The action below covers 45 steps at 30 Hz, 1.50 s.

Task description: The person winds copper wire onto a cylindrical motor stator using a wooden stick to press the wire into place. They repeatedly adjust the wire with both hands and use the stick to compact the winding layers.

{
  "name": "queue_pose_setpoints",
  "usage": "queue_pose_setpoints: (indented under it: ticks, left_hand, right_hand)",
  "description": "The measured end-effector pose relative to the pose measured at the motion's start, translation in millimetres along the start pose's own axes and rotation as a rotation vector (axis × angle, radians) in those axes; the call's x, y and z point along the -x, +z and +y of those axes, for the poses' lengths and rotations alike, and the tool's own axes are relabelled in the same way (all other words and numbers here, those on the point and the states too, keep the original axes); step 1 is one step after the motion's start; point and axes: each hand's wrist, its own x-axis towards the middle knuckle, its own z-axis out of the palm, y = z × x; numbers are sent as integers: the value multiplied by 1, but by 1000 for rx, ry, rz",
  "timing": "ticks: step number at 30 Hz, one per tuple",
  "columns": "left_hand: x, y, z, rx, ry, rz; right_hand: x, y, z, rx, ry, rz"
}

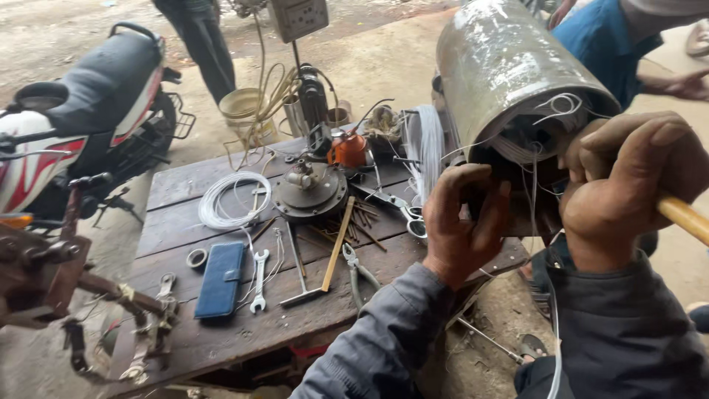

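Observation:
A large grey metal motor housing (502, 66) lies tilted in front of me, its open end showing white winding wires (550, 111). My left hand (461, 222) presses against the open end, fingers curled at the rim. My right hand (628, 177) is closed around a wooden stick (683, 218) and rests at the housing's opening, among the loose wires.
A dark wooden bench (185, 340) carries a white wire coil (233, 196), a round motor end plate (310, 188), a blue wallet case (220, 279), a spanner (258, 288), pliers (358, 270), scissors (406, 210) and an orange oil can (348, 148). A motorbike (81, 111) stands left. Other people stand behind.

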Motion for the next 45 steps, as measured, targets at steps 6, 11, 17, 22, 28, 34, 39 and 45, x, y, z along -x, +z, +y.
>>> queue_pose_setpoints:
  ticks: [6, 11, 17, 22, 28, 34, 39, 45]
  left_hand:
    - [-26, 4, 3, -706, 288, 230]
    - [-49, 19, 4, -403, -191, 14]
    - [-51, 30, -6, 1, -354, -27]
    - [-45, 26, -22, -160, -224, -72]
    - [-41, 20, -32, -467, -39, -108]
    - [-45, 18, -24, -570, -32, -87]
    - [-64, 21, -14, -741, 76, -55]
    - [-75, 24, -9, -842, 34, -153]
  right_hand:
    - [6, -5, 1, 22, 15, -30]
    - [0, -3, -15, 84, 51, -52]
    - [-10, -8, -23, 240, -30, -47]
    - [-11, -12, -28, 183, 11, -105]
    - [-12, -9, -24, 122, -6, -83]
    - [-8, -12, -21, 34, -14, -94]
    - [-5, -31, -41, -202, -82, 4]
    - [9, -67, -47, -234, -6, 70]
